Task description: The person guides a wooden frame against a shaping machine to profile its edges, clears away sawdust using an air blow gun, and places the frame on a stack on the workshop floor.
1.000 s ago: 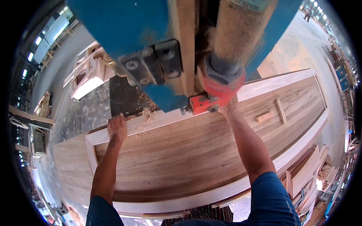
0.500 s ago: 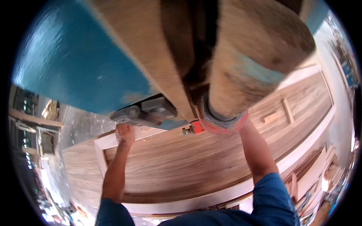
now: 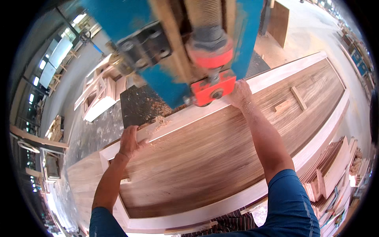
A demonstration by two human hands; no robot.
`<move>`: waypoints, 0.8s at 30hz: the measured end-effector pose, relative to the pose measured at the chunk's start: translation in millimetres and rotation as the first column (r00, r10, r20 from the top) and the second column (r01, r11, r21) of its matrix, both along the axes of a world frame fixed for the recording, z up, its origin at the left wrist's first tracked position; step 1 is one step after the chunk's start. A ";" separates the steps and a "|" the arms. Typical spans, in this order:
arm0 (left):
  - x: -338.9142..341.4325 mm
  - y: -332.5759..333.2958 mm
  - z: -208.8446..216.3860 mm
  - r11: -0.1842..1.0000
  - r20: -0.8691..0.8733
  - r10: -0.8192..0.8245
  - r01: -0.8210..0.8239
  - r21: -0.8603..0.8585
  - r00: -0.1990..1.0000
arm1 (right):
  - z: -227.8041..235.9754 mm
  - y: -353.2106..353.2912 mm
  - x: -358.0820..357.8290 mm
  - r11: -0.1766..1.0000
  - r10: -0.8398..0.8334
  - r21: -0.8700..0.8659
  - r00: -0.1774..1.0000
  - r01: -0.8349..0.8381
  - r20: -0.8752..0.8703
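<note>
A long wooden panel [image 3: 189,158] with brown grain lies before me, bordered by a pale raised frame [image 3: 272,80]. On the frame's far rail, toward its left end, rests my left hand [image 3: 130,143], thumb and fingers apart. My right hand [image 3: 241,94] is closed over the same rail farther right, its fingers partly hidden beside a red metal block [image 3: 215,89]. That block hangs below a blue machine [image 3: 158,79] with a threaded shaft [image 3: 204,15]. Wood shavings [image 3: 160,120] lie on the rail between my hands.
Two small wood strips, one pale [image 3: 282,106] and one longer [image 3: 299,98], lie on the panel. A dark machine table [image 3: 132,104] extends behind the far rail. Pale wooden frames [image 3: 102,98] stand at the far left. Stacked boards [image 3: 325,173] occupy the lower right.
The machine head fills less of my view, and its red block now shows fully. My right hand has come into sight beside it. My left hand's fingers appear more spread.
</note>
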State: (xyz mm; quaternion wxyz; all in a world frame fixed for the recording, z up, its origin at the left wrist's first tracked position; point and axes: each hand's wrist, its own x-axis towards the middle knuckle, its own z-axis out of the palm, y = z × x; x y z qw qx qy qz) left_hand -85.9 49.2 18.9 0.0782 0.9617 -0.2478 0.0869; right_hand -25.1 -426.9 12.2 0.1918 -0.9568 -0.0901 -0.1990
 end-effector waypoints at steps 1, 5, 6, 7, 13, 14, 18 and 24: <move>-1.2 3.4 1.1 0.999 -0.056 -0.007 0.010 0.048 0.998 | -0.2 -0.4 -1.1 0.999 -0.015 0.051 1.000 0.014 0.020; -4.7 15.4 5.7 0.982 -0.024 -0.096 0.098 0.160 0.995 | -3.9 -2.7 2.4 0.999 -0.039 -0.006 0.995 0.040 0.095; -5.9 16.4 5.3 0.986 -0.040 -0.045 0.051 0.158 0.998 | -6.2 -4.3 4.2 0.996 -0.032 -0.081 0.994 0.041 0.108; -8.2 17.9 6.3 0.987 -0.053 -0.015 0.024 0.157 0.998 | -9.4 -5.2 4.3 0.992 -0.060 -0.110 0.996 0.066 0.064; -10.4 16.5 3.8 0.990 -0.087 0.051 -0.039 0.135 0.995 | -14.5 -13.2 2.9 0.977 -0.155 0.141 0.987 0.160 -0.047; -10.0 15.7 3.2 0.993 -0.070 0.033 -0.025 0.116 0.997 | -12.3 -13.0 2.8 0.991 -0.086 0.103 0.996 0.083 0.021; -9.7 12.8 2.9 0.990 -0.112 0.056 -0.040 0.136 0.992 | 1.7 -12.3 -5.7 0.996 -0.084 -0.021 0.996 0.084 -0.005; -14.0 8.7 -4.5 0.992 -0.071 0.022 -0.012 0.126 0.997 | 2.7 -11.4 -10.0 0.997 -0.055 0.064 0.995 0.050 0.080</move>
